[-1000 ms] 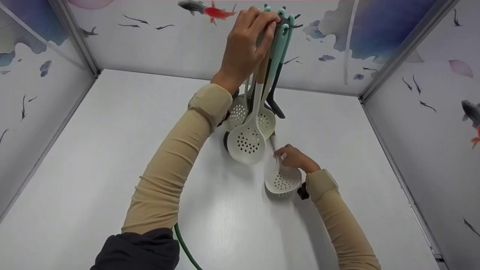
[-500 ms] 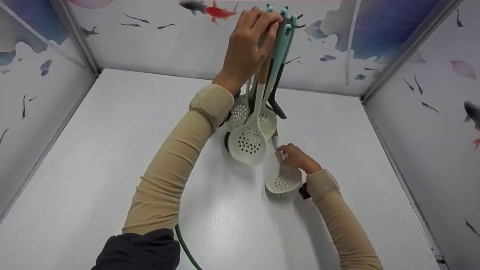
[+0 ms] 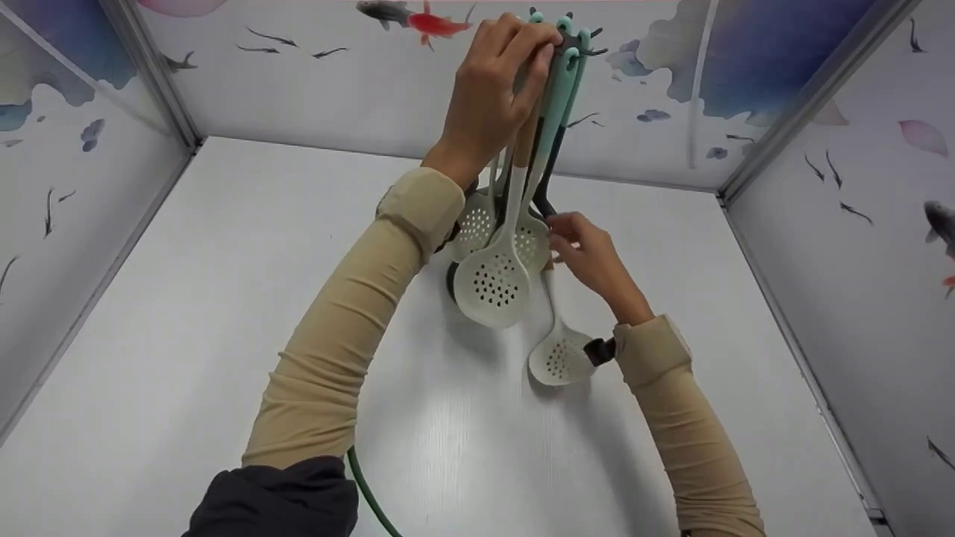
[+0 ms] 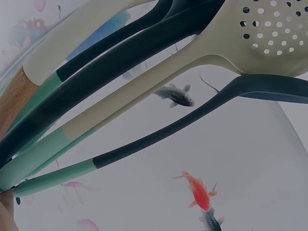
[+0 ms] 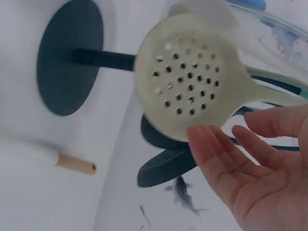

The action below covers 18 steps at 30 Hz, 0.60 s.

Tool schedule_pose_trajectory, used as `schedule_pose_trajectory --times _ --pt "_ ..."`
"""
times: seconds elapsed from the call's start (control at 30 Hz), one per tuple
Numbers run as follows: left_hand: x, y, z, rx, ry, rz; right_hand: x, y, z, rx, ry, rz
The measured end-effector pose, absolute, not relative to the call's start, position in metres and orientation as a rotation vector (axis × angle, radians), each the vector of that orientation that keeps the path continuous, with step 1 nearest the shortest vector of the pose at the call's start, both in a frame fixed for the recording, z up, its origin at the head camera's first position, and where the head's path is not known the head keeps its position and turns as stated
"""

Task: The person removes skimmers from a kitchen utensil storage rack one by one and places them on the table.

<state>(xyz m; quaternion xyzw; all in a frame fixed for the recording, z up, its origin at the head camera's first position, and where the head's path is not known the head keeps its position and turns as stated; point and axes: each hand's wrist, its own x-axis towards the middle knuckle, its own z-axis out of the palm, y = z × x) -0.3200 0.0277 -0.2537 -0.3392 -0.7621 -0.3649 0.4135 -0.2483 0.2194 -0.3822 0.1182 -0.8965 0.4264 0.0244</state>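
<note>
In the head view my left hand [image 3: 492,82] grips the top of a utensil stand, fingers curled near its hooks [image 3: 593,43]. Below it hangs a white skimmer with a wooden handle [image 3: 492,287]. My right hand [image 3: 593,257] is beside a cream skimmer [image 3: 531,242] with a mint handle. In the right wrist view the fingertips are right at the lower edge of this skimmer's bowl [image 5: 187,77], fingers loosely extended. A second white skimmer [image 3: 558,358] with a wooden handle [image 5: 77,163] lies on the table below my right hand.
The stand's dark round base [image 5: 70,57] rests on the white table [image 3: 283,224]. Other utensils hang around it, including a dark slotted one [image 5: 166,168] and a dark-shafted one [image 4: 159,132]. Patterned walls [image 3: 298,82] enclose the table. A green cable [image 3: 365,488] runs at the front.
My right hand has let go of the white skimmer lying on the table and moved up to the hanging cream skimmer. My left hand has stayed at the stand's top.
</note>
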Motion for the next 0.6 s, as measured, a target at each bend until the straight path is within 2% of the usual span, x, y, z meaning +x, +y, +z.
schedule_pose_trajectory --times 0.13,0.33,0.5,0.6 --pt "-0.320 0.027 -0.254 -0.852 -1.914 -0.912 -0.250 0.203 -0.372 0.444 -2.586 1.476" --pt "-0.321 0.027 -0.254 -0.850 -1.916 -0.921 -0.258 0.194 -0.379 0.558 -2.532 1.546" --pt "-0.321 0.028 -0.254 -0.858 -1.908 -0.921 -0.256 0.194 -0.380 0.504 -2.492 1.618" --pt "-0.321 0.028 -0.254 -0.857 -1.903 -0.932 -0.245 0.191 -0.368 0.460 -2.504 1.568"
